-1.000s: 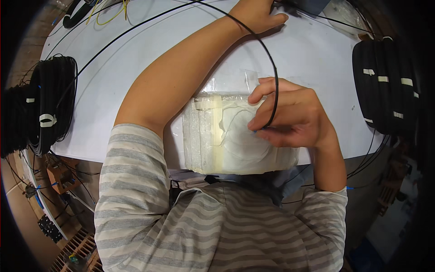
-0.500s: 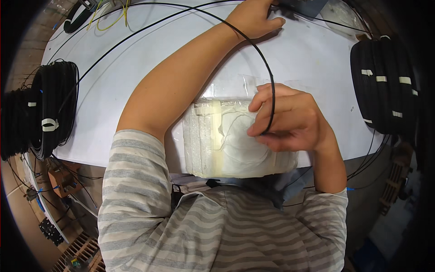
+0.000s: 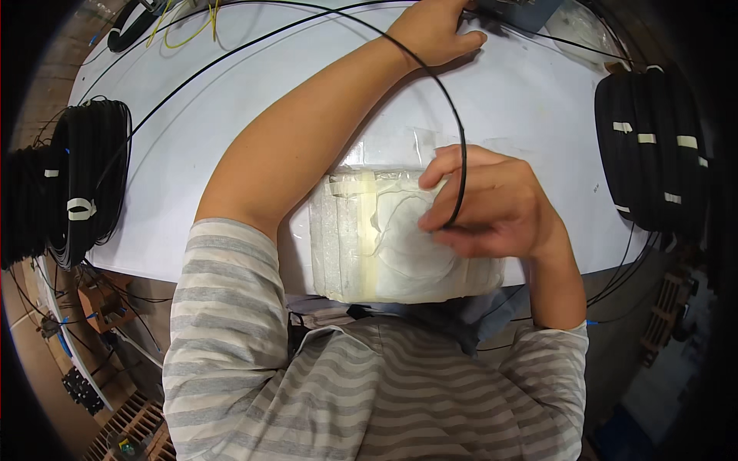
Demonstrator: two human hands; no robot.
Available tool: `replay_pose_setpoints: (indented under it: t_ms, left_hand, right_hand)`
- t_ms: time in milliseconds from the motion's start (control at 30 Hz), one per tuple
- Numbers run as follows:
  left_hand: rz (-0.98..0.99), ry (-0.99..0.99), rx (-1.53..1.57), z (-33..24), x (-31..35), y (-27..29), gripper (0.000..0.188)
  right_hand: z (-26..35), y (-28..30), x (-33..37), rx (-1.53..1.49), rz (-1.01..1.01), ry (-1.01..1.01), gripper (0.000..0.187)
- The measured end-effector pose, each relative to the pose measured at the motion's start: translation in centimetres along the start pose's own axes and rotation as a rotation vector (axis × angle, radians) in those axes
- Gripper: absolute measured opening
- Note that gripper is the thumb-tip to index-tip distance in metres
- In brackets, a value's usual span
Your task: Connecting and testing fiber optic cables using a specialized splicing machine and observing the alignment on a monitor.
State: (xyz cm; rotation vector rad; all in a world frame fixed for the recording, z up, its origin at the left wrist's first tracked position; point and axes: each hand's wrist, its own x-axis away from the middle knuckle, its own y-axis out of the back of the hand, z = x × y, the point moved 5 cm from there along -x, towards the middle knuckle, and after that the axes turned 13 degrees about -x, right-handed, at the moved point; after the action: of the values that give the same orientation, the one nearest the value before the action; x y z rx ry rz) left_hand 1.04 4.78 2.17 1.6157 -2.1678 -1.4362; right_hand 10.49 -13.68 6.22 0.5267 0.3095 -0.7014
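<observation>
Pinching a thin black cable (image 3: pixel 460 154) between thumb and fingertips, the right hand (image 3: pixel 492 211) sits right of centre in the frame, resting over a white padded block wrapped in tape (image 3: pixel 369 246) at the near table edge. From the pinch the cable arcs upward and left across the upper middle of the frame, passing over the left forearm. The left hand (image 3: pixel 434 31) is stretched to the top centre, fingers closed down near a grey-blue device (image 3: pixel 523 9); whether it grips the cable there cannot be told.

Risks, as judged:
- The bend just above the pinch looks tight; a harder pull could kink the cable.
- Its loop lies across the forearm, so drawing that arm back may snag it and drag it off line.
- Slack strands trail off the right table edge toward the floor; a tug there could pull the cable out of the pinch.
- The block overhangs the near edge and might shift under hand pressure.

Surface: white table (image 3: pixel 192 154), bare in the middle. A large black cable coil (image 3: pixel 84 184) hangs at the left edge, and another taped coil (image 3: pixel 649 146) sits at the right. Yellow wires (image 3: pixel 188 23) lie upper left. Below, lower left, cluttered floor with wooden slats and loose cords.
</observation>
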Motion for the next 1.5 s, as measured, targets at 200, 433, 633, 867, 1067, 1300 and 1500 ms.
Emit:
replay_pose_setpoints:
  t_ms: [200, 433, 633, 867, 1067, 1300, 1500]
  left_hand:
    - [0.019, 0.007, 0.005, 0.4, -0.5, -0.3, 0.102]
    - [0.049, 0.046, -0.003, -0.1, -0.4, -0.1, 0.101]
    - [-0.020, -0.025, 0.051, 0.3, 0.0, -0.4, 0.101]
    - [0.007, -0.006, -0.009, 0.1, -0.3, 0.2, 0.100]
    - [0.050, 0.039, -0.026, -0.1, -0.2, 0.3, 0.100]
    - [0.018, 0.014, -0.013, -0.3, -0.2, 0.1, 0.099]
    - [0.045, 0.060, -0.017, -0.1, -0.1, -0.1, 0.099]
  right_hand:
    - [0.6, 1.0, 0.0, 0.072, -0.039, -0.010, 0.015]
    - [0.8, 1.2, 0.1, 0.008, -0.060, -0.020, 0.013]
    - [1.2, 0.2, -0.1, 0.003, -0.004, -0.023, 0.017]
    - [0.5, 0.6, 0.1, -0.065, 0.019, -0.023, 0.017]
    - [-0.2, 0.1, 0.6, -0.045, 0.030, -0.050, 0.021]
    - [-0.1, 0.5, 0.7, 0.014, 0.021, 0.004, 0.017]
    - [0.5, 0.9, 0.2, 0.046, -0.045, 0.023, 0.015]
